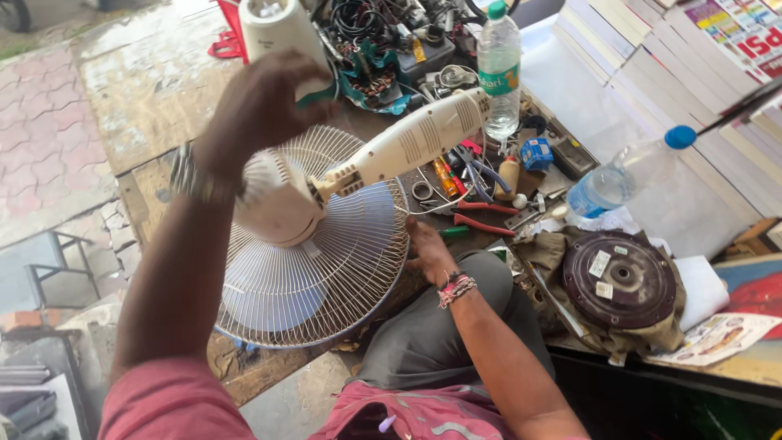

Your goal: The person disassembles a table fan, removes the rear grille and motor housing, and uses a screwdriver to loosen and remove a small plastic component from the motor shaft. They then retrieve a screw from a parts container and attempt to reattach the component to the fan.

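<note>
1. My left hand (261, 102) is raised over the back of the fan, fingers curled together near the cream motor housing (277, 204) — whether they pinch anything small I cannot tell.
2. The fan (314, 244) lies face down on the table (147, 90), its white wire grille (326, 285) and blue blades under the housing, and its cream neck (407, 143) slants up to the right.
3. My right hand (428, 253) presses on the grille's right rim, fingers spread apart and flat — I judge it should stay firm so the fan does not rock.
4. Further right lie red-handled pliers (481, 222), two plastic water bottles (498, 69) and a dark round disc (621, 281), well apart from the fan.
</note>
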A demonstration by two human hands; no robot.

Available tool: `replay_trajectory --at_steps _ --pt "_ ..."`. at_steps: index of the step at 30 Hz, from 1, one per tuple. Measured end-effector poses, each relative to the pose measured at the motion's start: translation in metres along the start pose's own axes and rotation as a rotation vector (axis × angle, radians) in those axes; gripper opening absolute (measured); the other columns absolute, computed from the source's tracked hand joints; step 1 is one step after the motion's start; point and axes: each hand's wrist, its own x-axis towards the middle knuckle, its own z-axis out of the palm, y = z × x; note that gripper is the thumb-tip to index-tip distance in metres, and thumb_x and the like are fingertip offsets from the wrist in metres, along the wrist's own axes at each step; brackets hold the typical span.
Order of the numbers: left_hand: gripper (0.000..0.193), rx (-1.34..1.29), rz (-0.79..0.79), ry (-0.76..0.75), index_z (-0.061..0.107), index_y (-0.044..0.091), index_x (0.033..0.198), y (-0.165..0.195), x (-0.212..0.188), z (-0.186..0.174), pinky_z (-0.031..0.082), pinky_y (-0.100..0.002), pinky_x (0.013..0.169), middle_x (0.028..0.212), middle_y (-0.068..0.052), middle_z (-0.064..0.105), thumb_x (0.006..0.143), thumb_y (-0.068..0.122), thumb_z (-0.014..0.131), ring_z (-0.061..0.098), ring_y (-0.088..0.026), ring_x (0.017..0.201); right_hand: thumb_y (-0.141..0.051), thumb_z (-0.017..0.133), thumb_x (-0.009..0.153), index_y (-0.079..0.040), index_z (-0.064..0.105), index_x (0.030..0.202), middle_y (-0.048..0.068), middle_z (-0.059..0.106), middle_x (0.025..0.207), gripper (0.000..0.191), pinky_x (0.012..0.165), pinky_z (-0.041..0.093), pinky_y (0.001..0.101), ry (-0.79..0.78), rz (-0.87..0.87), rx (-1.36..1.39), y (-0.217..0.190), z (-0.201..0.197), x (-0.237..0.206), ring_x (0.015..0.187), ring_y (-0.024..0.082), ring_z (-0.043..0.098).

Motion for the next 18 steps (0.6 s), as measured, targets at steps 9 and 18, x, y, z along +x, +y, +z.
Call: replay_trajectory --at_steps 9,18 --pt "0.051 0.298 -0.220 0.185 0.076 0.005 0.116 0.044 -0.086 0.004 0.043 -0.053 0.099 0.135 -0.022 0.065 0.088 0.048 0.080 0.056 -0.039 0.126 -0.074 0.055 0.085 -0.009 0.062 0.132 0.010 0.071 0.119 0.080 0.087 0.058 0.0450 -0.123 0.055 0.633 0.029 0.029 -0.004 0.107 0.026 0.067" --pt "0.034 0.099 -0.403 -0.021 0.079 0.011 0.105 -0.004 -0.085 0.010 0.057 -0.046 0.078 0.127 -0.015 0.071 0.094 0.041 0.069 0.067 -0.033 0.106 -0.076 0.056 0.080 -0.010 0.056 0.139 0.011 0.069 0.130 0.089 0.097 0.057 0.0496 -0.255 0.088 0.607 0.029 0.031 -0.022 0.118 0.029 0.066"
